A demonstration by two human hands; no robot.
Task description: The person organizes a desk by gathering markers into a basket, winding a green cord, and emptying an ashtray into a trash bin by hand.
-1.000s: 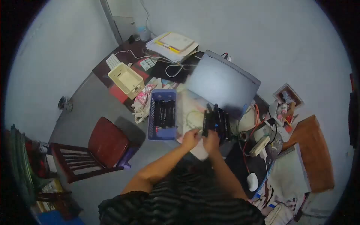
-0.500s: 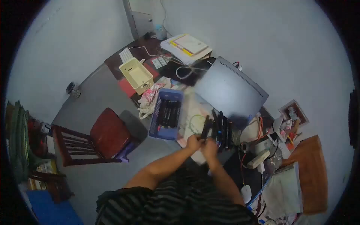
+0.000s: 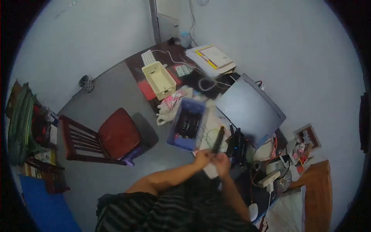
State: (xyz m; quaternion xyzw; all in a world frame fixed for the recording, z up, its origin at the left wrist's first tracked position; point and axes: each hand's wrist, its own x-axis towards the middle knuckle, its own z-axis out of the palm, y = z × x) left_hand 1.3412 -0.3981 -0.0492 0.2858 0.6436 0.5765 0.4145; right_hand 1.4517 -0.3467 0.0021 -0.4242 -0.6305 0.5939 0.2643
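Observation:
In the head view a black marker pen points up and away from me, tilted slightly right; it may be more than one pen held together. My left hand is closed on its lower end. Close against it, my right hand is also closed around that end, with the fingertips blurred. A pile of black markers lies just to the right of my hands. To the left, a blue-purple basket holds several black markers laid side by side.
A cream basket, a pink-and-white plastic bag and stacked papers lie further back. The closed silver laptop sits to the right. Cables, a power strip and a white mouse are nearer. A red chair stands left.
The view has turned, so the desk appears shifted right and slightly down. My hands stay together at the lower end of the black marker.

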